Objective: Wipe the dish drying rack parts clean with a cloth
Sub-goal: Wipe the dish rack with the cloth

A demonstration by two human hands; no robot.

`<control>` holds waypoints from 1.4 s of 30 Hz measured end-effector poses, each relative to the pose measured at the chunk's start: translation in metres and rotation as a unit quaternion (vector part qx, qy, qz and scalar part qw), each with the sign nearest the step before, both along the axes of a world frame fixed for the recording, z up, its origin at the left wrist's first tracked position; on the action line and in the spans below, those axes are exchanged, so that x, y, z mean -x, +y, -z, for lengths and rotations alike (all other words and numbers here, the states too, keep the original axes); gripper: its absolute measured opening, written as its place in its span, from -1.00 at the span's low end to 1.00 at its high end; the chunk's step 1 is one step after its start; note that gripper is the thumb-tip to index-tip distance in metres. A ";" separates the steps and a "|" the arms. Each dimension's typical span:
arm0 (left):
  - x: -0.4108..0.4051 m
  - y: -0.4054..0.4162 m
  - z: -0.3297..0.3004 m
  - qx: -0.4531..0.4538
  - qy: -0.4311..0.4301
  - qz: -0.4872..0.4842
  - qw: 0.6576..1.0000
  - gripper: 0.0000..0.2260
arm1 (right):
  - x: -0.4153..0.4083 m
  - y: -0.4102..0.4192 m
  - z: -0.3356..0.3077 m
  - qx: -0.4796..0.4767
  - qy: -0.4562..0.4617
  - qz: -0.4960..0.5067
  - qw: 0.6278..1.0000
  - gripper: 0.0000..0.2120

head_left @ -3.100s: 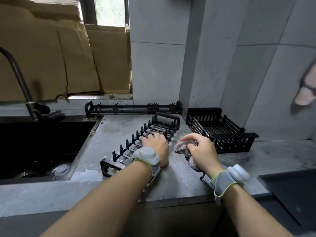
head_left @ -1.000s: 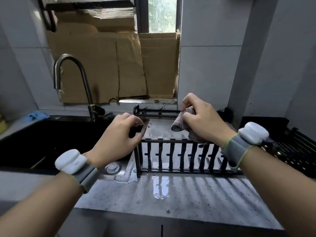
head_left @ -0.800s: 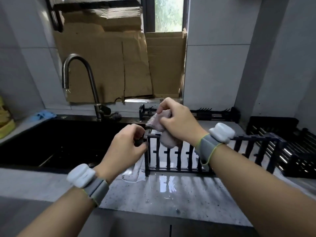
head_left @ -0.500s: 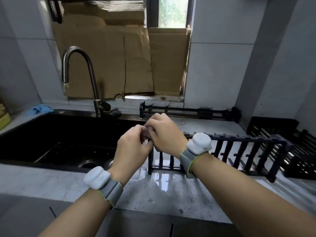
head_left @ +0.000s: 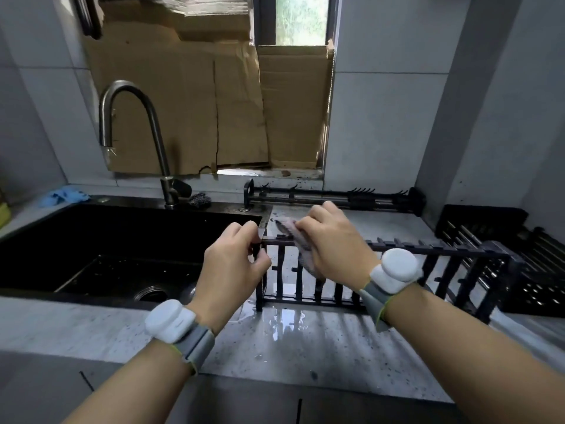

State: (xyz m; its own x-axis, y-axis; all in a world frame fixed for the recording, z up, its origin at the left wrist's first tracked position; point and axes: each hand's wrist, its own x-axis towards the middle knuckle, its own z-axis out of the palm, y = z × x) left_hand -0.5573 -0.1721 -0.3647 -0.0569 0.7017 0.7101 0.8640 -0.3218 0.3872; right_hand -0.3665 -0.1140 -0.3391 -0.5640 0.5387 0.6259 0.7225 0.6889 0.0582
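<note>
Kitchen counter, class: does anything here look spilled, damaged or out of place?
Yes. A water puddle lies on the counter under the slotted rack part, which stands on edge. Torn, cracked cardboard covers most of the window, an odd makeshift screen.

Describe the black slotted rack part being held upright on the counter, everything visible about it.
The black slotted rack part is a long, ladder-like frame with two rails joined by many short bars, apparently dark coated metal or plastic. It stands on its long edge on the wet grey countertop just right of the sink, running right toward the black basket. The left hand grips its left end post, and the right hand presses a pale cloth over the top rail near that end.
</note>
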 end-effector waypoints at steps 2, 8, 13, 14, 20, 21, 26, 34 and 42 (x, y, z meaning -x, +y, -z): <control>0.000 0.000 0.000 0.002 0.002 -0.006 1.000 -0.79 | -0.022 -0.002 0.002 -0.008 0.011 0.014 1.000 -0.82; -0.004 0.001 -0.003 0.005 0.014 -0.016 1.000 -0.81 | -0.064 -0.012 -0.002 -0.023 0.058 0.072 0.995 -0.63; -0.006 -0.001 -0.004 0.008 0.020 -0.021 1.000 -0.82 | -0.030 -0.028 0.006 0.000 0.030 0.081 0.996 -0.64; -0.007 -0.001 -0.005 0.010 0.024 -0.022 0.999 -0.82 | -0.027 -0.027 0.011 -0.001 0.017 0.090 0.996 -0.68; -0.009 -0.004 -0.007 0.020 0.024 -0.025 0.999 -0.82 | -0.064 -0.023 0.020 -0.050 0.026 0.099 0.994 -0.71; -0.009 -0.004 -0.008 0.022 0.026 -0.025 0.999 -0.83 | -0.073 -0.024 0.020 -0.056 0.031 0.104 0.993 -0.69; -0.010 -0.002 -0.008 0.027 0.032 -0.030 0.999 -0.83 | -0.132 -0.024 0.017 -0.037 0.069 0.160 0.984 -0.76; -0.048 -0.003 -0.022 -0.032 0.117 0.008 0.993 -0.76 | -0.160 -0.030 0.021 -0.014 0.121 0.194 0.973 -0.87; -0.142 0.022 -0.008 -0.021 0.127 0.127 0.983 -0.91 | -0.159 -0.039 0.020 -0.009 0.116 0.191 0.975 -0.87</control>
